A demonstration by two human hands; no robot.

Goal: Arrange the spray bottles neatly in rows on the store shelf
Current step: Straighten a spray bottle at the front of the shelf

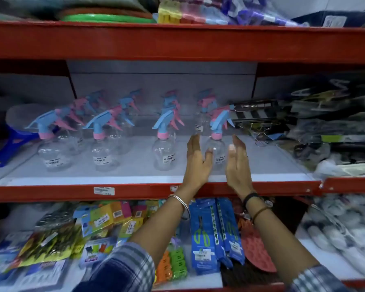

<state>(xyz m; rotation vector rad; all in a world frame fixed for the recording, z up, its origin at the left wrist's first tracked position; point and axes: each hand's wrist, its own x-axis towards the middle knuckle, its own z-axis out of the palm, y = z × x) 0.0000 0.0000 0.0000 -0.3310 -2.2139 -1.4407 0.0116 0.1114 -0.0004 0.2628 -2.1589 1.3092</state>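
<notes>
Several clear spray bottles with blue and pink trigger heads stand in rows running front to back on the white middle shelf [135, 180]. The front bottles are at the left [53, 152], left of centre [104, 152], centre [163, 152] and right [216, 150]. My left hand [197, 161] and my right hand [237, 163] are flat and upright, one on each side of the right front bottle. The fingers are straight; neither hand grips it. Whether the palms touch the bottle is unclear. More bottles stand behind it in the same row [204, 114].
The red shelf edge [51, 191] runs along the front, with a red shelf [177, 43] overhead. Packaged clips and dark goods [261, 114] crowd the shelf right of the bottles. A blue item [6, 144] lies at the left. The shelf below holds coloured packets [207, 232].
</notes>
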